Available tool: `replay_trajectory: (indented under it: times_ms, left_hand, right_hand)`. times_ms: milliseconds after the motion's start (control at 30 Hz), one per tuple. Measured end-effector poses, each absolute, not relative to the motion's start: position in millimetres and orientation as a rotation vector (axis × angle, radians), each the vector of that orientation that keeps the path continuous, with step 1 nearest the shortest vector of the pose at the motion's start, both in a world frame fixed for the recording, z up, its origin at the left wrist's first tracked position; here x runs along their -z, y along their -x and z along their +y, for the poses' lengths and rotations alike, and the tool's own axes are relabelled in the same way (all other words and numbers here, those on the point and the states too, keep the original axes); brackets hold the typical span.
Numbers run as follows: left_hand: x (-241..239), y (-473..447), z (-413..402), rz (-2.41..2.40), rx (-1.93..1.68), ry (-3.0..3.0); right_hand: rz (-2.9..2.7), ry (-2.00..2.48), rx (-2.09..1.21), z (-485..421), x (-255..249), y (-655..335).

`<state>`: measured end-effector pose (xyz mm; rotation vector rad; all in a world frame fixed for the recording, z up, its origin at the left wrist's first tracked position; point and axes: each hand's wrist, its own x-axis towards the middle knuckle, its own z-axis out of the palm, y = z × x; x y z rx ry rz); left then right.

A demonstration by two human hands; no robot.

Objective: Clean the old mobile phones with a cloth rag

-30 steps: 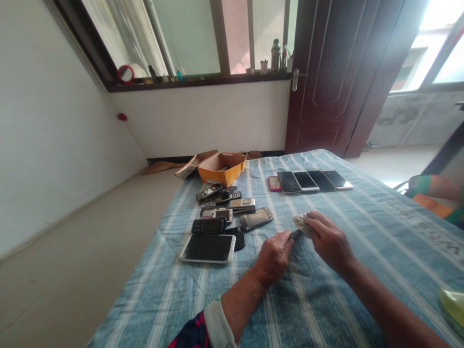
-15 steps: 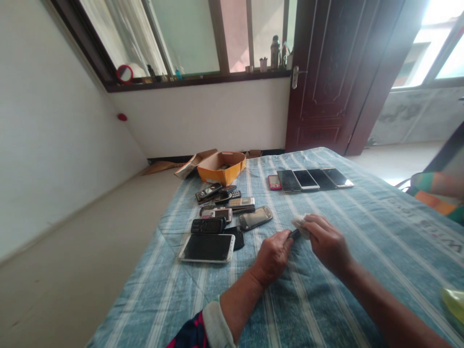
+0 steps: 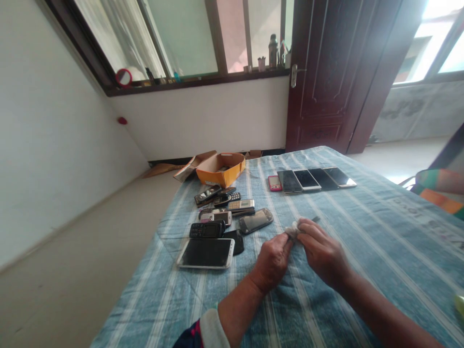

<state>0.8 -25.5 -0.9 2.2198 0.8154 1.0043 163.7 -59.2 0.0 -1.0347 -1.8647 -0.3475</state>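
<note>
My two hands meet over the near middle of the cloth-covered table. My right hand (image 3: 322,249) is closed on a crumpled white wiping cloth (image 3: 292,230), which might be tissue. A slim dark phone (image 3: 316,219) pokes out beyond its fingers; most of it is hidden. My left hand (image 3: 272,260) is closed at the near end, its fingertips against the white cloth. Left of it lie a grey touchscreen phone (image 3: 256,221), a large white-framed phone (image 3: 206,253), a black keypad phone (image 3: 207,229) and several older keypad phones (image 3: 242,205) in a loose pile.
An open orange cardboard box (image 3: 221,170) stands at the far left of the table. Toward the back right, a red phone (image 3: 274,183) and several large phones (image 3: 307,179) lie in a row. A blue striped tablecloth (image 3: 348,270) covers the table. Behind is a dark red door (image 3: 326,72).
My right hand has moved slightly left with the white cloth, up against my left fingertips. The dark phone's end now shows beyond my right hand instead of between the hands.
</note>
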Motion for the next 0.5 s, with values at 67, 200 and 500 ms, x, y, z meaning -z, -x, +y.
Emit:
replay_trajectory:
  times_ms: [67, 200, 500]
  left_hand:
    - [0.5, -0.8, -26.5, 0.813, -1.007, -2.249]
    - [-0.3, -0.6, -27.8, 0.819, -1.015, -2.288]
    - [3.9, -1.2, -24.8, 0.806, -1.055, -2.309]
  right_hand:
    - [-1.859, 1.067, 0.379, -58.9, 0.1, -166.8]
    - [-1.838, 1.127, 0.441, -56.2, -0.3, -176.0]
    - [-1.727, 1.25, 0.505, -46.8, 2.2, -198.6]
